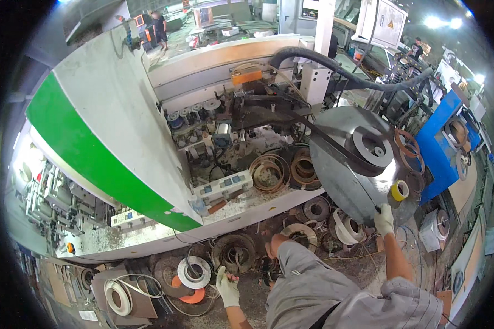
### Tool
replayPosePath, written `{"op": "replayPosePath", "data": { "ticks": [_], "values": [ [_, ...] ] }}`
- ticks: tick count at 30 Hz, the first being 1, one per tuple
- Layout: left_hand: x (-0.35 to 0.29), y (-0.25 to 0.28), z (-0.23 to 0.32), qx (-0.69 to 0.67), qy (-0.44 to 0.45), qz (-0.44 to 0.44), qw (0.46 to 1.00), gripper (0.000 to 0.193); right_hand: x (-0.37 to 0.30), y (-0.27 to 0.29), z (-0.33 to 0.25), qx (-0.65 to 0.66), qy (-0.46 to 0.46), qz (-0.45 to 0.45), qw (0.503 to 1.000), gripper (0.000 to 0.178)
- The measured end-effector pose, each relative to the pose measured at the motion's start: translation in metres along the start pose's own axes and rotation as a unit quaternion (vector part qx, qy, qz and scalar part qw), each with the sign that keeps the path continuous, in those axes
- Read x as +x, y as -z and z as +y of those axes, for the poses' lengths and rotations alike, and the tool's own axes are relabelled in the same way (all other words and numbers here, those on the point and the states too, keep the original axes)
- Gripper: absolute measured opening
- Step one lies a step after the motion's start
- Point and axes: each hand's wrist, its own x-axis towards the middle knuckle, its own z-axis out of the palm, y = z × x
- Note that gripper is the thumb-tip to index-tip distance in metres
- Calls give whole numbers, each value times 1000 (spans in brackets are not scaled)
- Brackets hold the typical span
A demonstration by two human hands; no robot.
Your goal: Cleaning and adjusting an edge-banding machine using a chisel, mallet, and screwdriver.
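Note:
My right hand [385, 220], in a pale work glove, is closed at the near edge of a large grey round plate [335, 148]. A slim dark thing [377, 209] shows at its fingertips; its kind I cannot make out. On the plate lies a grey reel [372, 147] with a dark band running off it to the upper left. A yellow tape roll [399, 190] sits on the plate just beyond my right hand. My left hand [228, 286], gloved with bare fingertips showing, hangs low with its fingers apart, beside a white-rimmed coil [194, 272] on the floor.
A long machine with a green and white cover [121, 126] stands ahead and left. Coils of edging [234, 253] crowd the floor at its base. A thick grey hose [357, 79] arches over the far side. At right stands a blue panel [439, 145]. People are farther off.

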Motion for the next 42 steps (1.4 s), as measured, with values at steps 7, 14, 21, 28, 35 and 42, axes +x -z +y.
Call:
{"op": "replayPosePath", "data": {
  "ticks": [7,14,21,28,35,42],
  "values": [
    [35,-54,31,151,22,-55,987,36,31,-24,-127,411,-147,-128,890,19],
    [104,-275,188,588,-410,-61,694,43,128,-63,-276,441,-92,-230,863,37],
    [247,-500,289,574,-639,36,511,60,255,-91,-334,298,136,-220,919,52],
    [484,-675,328,601,-723,-8,340,50,316,-114,-360,239,108,-301,917,49],
    [585,-680,340,524,-814,47,247,55,287,-156,-379,310,-52,-354,881,48],
    [597,-681,341,506,-846,31,164,46,319,-170,-390,315,-32,-406,857,45]
  ]
}}
